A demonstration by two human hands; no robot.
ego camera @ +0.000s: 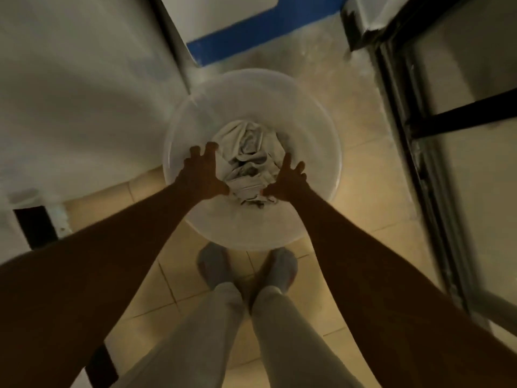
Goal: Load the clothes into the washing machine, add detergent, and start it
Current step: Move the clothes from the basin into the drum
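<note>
The clothes (pixel 247 158), a crumpled pale heap, lie in the bottom of a round translucent tub (pixel 313 135) on the tiled floor (pixel 361 191). The left hand (pixel 202 175) reaches in at the heap's 9 o'clock, fingers spread and curled; the right hand (pixel 288 179) is at its 3 o'clock, fingers splayed. Neither grips the cloth. Two socked feet (pixel 212 266) stand at the tub's 6 o'clock. A white panel (pixel 84 88) rises at 9 o'clock, a dark frame (pixel 436 163) at 3 o'clock.

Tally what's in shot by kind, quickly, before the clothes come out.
Hands: 2, left hand, right hand, both open over the clothes
Basin: 1
Heap of clothes: 1
Socked feet: 2
Total: 6
</note>
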